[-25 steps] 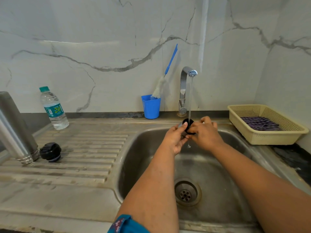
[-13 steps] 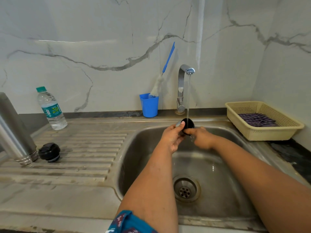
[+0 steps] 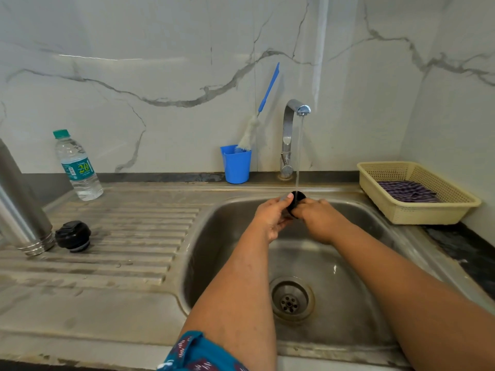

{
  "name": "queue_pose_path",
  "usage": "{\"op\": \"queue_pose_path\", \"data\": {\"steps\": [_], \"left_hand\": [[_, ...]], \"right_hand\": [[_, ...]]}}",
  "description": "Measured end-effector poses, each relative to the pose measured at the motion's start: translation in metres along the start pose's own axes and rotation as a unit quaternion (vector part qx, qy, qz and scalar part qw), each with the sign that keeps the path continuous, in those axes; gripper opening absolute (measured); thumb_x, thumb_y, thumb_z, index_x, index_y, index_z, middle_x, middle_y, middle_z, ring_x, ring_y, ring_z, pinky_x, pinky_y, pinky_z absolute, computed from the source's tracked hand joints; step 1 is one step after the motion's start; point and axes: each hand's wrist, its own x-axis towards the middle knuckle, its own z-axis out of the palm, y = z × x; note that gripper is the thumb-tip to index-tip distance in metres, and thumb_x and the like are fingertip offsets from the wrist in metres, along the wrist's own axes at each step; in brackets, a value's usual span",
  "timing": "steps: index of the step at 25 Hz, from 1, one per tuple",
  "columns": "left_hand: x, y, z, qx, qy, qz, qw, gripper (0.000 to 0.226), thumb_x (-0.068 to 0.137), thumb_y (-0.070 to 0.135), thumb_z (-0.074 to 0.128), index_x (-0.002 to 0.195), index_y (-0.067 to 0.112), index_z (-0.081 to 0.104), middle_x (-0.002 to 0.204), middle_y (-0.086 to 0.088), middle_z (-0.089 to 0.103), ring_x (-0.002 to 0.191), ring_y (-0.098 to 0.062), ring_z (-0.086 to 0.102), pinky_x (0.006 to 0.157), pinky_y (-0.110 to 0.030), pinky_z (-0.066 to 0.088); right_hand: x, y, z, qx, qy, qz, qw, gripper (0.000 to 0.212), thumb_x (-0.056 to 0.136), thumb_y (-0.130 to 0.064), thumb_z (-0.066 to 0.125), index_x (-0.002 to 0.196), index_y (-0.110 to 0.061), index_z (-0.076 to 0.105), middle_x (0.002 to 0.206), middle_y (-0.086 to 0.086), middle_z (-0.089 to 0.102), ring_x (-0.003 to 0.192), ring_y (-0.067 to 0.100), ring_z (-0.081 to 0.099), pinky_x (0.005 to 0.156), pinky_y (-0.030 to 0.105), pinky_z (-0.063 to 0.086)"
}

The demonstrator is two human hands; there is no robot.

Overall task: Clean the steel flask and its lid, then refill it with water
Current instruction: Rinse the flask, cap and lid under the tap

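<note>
Right now we see both hands over the stainless steel sink basin (image 3: 219,263), under the thin water stream (image 3: 299,156) from the chrome tap (image 3: 288,135). Left hand (image 3: 270,218) and right hand (image 3: 318,218) have their fingers clamped on the small round black lid part (image 3: 297,199), which sits right in the flow. Over on the ribbed drainboard (image 3: 128,236), the tall steel flask (image 3: 21,210) stands just beside the domed black plastic cap (image 3: 72,236).

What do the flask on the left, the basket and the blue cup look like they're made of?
Flask: brushed steel, going by its grey sheen and streaky reflections. Basket: likely moulded plastic, matte cream with a fine perforated mesh. Blue cup: probably plastic, with uniform, slightly glossy colour.
</note>
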Motion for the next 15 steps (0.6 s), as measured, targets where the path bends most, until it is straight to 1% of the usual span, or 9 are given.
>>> {"op": "queue_pose_path", "data": {"steps": [2,4,5,6,7,9,11,13,15], "left_hand": [[-0.001,-0.002,0.004,0.007,-0.006,0.000,1.000,0.038,0.091,0.022,0.068,0.123,0.002,0.061,0.116,-0.017,0.068,0.106,-0.027,0.065,0.082,-0.031,0.056],[0.000,-0.003,0.004,0.002,-0.004,0.001,1.000,0.036,0.092,0.021,0.067,0.122,0.002,0.061,0.116,-0.019,0.067,0.105,-0.027,0.064,0.086,-0.035,0.055],[0.001,-0.003,0.003,0.000,0.000,0.002,1.000,0.036,0.092,0.021,0.067,0.122,0.002,0.061,0.115,-0.019,0.067,0.104,-0.028,0.064,0.088,-0.038,0.055],[0.003,-0.003,0.002,-0.003,0.003,0.003,1.000,0.036,0.092,0.022,0.067,0.121,0.002,0.062,0.115,-0.019,0.068,0.103,-0.028,0.065,0.091,-0.040,0.054],[0.004,-0.003,0.001,-0.003,0.007,0.003,1.000,0.035,0.091,0.022,0.068,0.120,0.003,0.063,0.112,-0.017,0.069,0.101,-0.027,0.065,0.093,-0.040,0.054],[0.004,-0.001,0.001,0.019,0.020,0.000,1.000,0.032,0.090,0.023,0.070,0.116,0.005,0.066,0.099,-0.010,0.070,0.087,-0.020,0.066,0.083,-0.034,0.055],[0.002,0.000,0.003,0.053,0.029,-0.007,0.998,0.030,0.088,0.025,0.071,0.112,0.007,0.068,0.086,-0.004,0.070,0.075,-0.015,0.063,0.063,-0.024,0.052],[0.000,0.000,0.004,0.046,0.029,-0.020,0.998,0.030,0.087,0.030,0.072,0.109,0.009,0.069,0.078,-0.001,0.069,0.069,-0.014,0.062,0.056,-0.022,0.047],[-0.002,0.001,0.005,0.014,0.009,-0.035,0.999,0.024,0.089,0.031,0.070,0.103,0.012,0.067,0.072,0.000,0.068,0.066,-0.014,0.058,0.058,-0.024,0.046]], "right_hand": [[-0.002,0.001,0.001,-0.071,0.036,-0.002,0.997,0.046,0.089,-0.012,0.049,0.133,-0.025,0.053,0.132,-0.004,0.054,0.128,0.018,0.041,0.096,0.034,0.033],[0.002,-0.007,-0.003,0.114,0.026,0.087,0.989,0.050,0.085,-0.003,0.052,0.131,-0.021,0.056,0.125,0.004,0.057,0.118,0.023,0.050,0.089,0.030,0.041],[0.007,-0.010,-0.005,0.237,0.001,0.134,0.962,0.051,0.083,0.002,0.053,0.129,-0.019,0.058,0.118,0.008,0.059,0.106,0.023,0.055,0.080,0.026,0.043],[0.009,-0.013,-0.007,0.304,-0.023,0.161,0.939,0.054,0.081,0.005,0.053,0.129,-0.018,0.058,0.112,0.009,0.059,0.095,0.021,0.057,0.070,0.023,0.044],[0.008,-0.015,-0.009,0.305,-0.042,0.154,0.939,0.056,0.080,0.006,0.053,0.130,-0.020,0.057,0.112,0.009,0.060,0.091,0.019,0.057,0.065,0.020,0.044],[0.002,-0.010,-0.010,0.113,-0.037,0.062,0.991,0.055,0.083,0.000,0.054,0.131,-0.027,0.054,0.123,0.002,0.058,0.106,0.019,0.054,0.079,0.025,0.044],[-0.001,-0.006,-0.005,-0.068,-0.019,-0.009,0.997,0.042,0.090,-0.011,0.051,0.127,-0.029,0.055,0.128,-0.005,0.056,0.120,0.017,0.046,0.090,0.033,0.034],[-0.001,-0.004,-0.004,-0.069,0.011,0.002,0.998,0.030,0.093,-0.017,0.049,0.120,-0.027,0.058,0.120,-0.002,0.060,0.113,0.020,0.051,0.084,0.034,0.036],[0.003,-0.008,-0.006,-0.006,0.055,0.044,0.998,0.019,0.092,-0.020,0.051,0.109,-0.021,0.061,0.105,0.005,0.063,0.100,0.026,0.058,0.075,0.033,0.043]]}}
